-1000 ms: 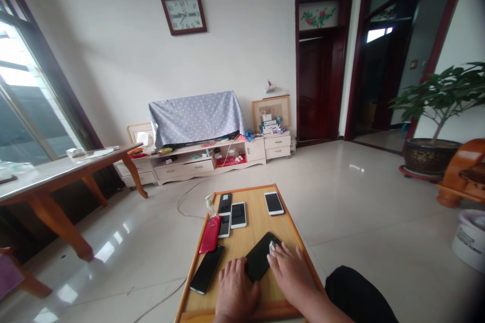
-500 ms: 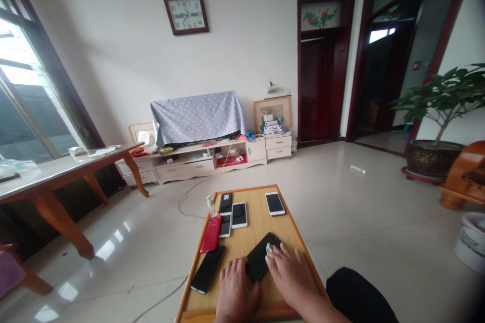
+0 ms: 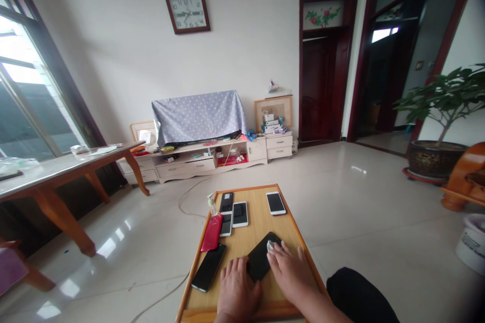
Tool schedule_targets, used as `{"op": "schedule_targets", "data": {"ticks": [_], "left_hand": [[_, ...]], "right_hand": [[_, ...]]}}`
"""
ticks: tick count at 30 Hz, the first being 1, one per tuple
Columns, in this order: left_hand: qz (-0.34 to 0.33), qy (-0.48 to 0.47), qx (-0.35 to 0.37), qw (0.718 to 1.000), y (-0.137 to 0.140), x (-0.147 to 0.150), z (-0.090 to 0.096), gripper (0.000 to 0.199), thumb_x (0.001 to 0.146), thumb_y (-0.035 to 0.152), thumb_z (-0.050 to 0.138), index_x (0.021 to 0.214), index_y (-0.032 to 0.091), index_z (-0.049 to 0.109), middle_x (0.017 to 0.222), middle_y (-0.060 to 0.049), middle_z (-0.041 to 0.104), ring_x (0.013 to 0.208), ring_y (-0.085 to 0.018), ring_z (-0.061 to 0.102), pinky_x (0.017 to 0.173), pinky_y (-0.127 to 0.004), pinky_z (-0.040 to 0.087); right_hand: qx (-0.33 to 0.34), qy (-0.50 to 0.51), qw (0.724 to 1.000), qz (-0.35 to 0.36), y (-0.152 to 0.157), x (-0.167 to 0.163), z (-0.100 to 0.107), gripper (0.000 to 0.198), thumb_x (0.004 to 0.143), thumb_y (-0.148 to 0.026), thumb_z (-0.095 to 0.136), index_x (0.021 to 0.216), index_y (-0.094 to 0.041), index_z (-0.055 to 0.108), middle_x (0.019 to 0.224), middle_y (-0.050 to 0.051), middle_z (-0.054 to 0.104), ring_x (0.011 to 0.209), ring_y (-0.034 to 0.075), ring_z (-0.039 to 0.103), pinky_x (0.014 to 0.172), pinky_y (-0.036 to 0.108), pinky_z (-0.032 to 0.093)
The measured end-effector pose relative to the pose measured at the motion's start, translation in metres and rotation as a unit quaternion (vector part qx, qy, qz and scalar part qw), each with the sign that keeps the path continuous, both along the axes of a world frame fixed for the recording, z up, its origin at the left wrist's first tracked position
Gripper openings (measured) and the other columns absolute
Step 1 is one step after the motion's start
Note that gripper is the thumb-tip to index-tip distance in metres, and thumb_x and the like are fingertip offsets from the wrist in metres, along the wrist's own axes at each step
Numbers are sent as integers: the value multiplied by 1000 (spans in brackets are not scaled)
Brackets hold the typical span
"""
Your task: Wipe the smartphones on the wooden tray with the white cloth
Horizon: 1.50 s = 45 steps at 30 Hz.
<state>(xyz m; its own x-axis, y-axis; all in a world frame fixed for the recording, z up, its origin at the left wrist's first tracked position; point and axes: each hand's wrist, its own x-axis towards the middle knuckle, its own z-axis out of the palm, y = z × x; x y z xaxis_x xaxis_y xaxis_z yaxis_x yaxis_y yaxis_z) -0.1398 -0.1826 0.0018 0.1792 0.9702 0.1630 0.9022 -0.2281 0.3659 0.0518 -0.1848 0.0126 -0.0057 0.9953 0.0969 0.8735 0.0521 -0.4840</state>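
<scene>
A black tablet [image 3: 261, 257] lies slantwise on the small wooden table [image 3: 261, 222], wider than the phones near it. My left hand [image 3: 237, 287] rests at its lower left, with forefinger and thumb around that corner. My right hand [image 3: 290, 267] lies over its right side, a crumpled white wipe [image 3: 270, 246] pinched under the fingertips against the screen. The right hand hides part of the tablet. To the left are a black phone [image 3: 209, 268] and a red phone [image 3: 212, 232].
Farther up the table are white phones [image 3: 240, 214] [image 3: 226, 224] [image 3: 276, 203], a dark phone [image 3: 226, 202] and a clear pump bottle [image 3: 212, 205]. The table has a raised rim. A cable [image 3: 166, 290] runs over the floor. My dark-clad knee [image 3: 358, 295] is at right.
The view has shifted very slightly. The right hand with the wipe stays at almost the same spot on the tablet; the left hand has not visibly moved.
</scene>
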Motion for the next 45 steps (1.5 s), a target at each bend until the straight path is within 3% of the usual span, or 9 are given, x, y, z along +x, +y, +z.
{"op": "schedule_targets", "data": {"ticks": [8, 16, 19, 24, 26, 33, 35, 41, 45], "left_hand": [[-1, -5, 9, 1000, 0, -2, -5, 43, 82, 30, 52, 125, 25, 57, 123, -6, 63, 117, -23, 51, 103, -36, 29], [5, 1, -3, 1000, -1, 1, 2, 55, 74, 37, 62, 127, 24, 56, 127, -7, 60, 121, -25, 49, 107, -35, 28], [5, 2, -7, 1000, -1, 1, 2, 54, 77, 38, 61, 128, 24, 55, 128, -7, 60, 122, -26, 48, 107, -36, 27], [11, 25, -20, 999, -1, 1, 0, 44, 88, 30, 48, 130, 24, 54, 130, -6, 60, 123, -22, 49, 107, -34, 27], [9, 25, -12, 1000, -2, 1, 1, 43, 88, 31, 48, 129, 24, 54, 129, -6, 61, 122, -22, 50, 106, -34, 28], [7, 22, -22, 999, 0, 2, 4, 61, 76, 39, 61, 134, 23, 52, 133, -7, 58, 126, -25, 47, 109, -36, 27], [8, 21, -21, 1000, 1, 1, 1, 62, 77, 40, 61, 135, 22, 51, 134, -8, 58, 127, -26, 47, 110, -36, 27], [12, 16, -2, 1000, 2, 0, -8, 48, 89, 34, 46, 135, 21, 51, 134, -8, 60, 127, -24, 48, 109, -36, 26], [11, 18, -7, 1000, 1, 1, -4, 56, 83, 39, 56, 135, 22, 50, 132, -8, 60, 126, -25, 49, 109, -36, 28]], "right_hand": [[7, 34, 992, 121, -23, -37, -10, 49, 104, -49, 26, 143, -36, 52, 147, 2, 54, 144, 28, 38, 120, 60, 1], [10, -27, 999, -39, 14, 11, 4, 56, 104, -51, 19, 133, -32, 63, 147, 3, 54, 148, 33, 28, 117, 67, 7], [8, -19, 1000, -2, 7, -7, 2, 55, 104, -50, 20, 134, -31, 62, 146, 4, 55, 147, 32, 31, 118, 65, 7], [19, 34, 991, 129, -18, -46, -7, 48, 105, -46, 23, 144, -39, 50, 147, 0, 54, 145, 26, 35, 121, 59, 0], [13, 34, 992, 123, -15, -43, -6, 48, 105, -46, 22, 143, -40, 52, 146, -1, 55, 146, 28, 34, 120, 61, -2], [-10, -21, 999, -32, 23, 1, 10, 56, 104, -50, 18, 134, -33, 62, 148, 2, 53, 149, 34, 26, 116, 68, 4], [-11, -20, 999, -25, 21, -5, 8, 57, 104, -52, 18, 134, -32, 62, 149, 3, 52, 148, 35, 27, 116, 68, 5], [13, 37, 992, 123, -5, -45, -7, 49, 105, -47, 21, 146, -40, 48, 149, -2, 53, 147, 27, 31, 120, 61, 0], [7, 16, 997, 76, 7, -27, -5, 50, 105, -48, 21, 142, -38, 53, 148, -1, 53, 149, 31, 27, 118, 65, -3]]}}
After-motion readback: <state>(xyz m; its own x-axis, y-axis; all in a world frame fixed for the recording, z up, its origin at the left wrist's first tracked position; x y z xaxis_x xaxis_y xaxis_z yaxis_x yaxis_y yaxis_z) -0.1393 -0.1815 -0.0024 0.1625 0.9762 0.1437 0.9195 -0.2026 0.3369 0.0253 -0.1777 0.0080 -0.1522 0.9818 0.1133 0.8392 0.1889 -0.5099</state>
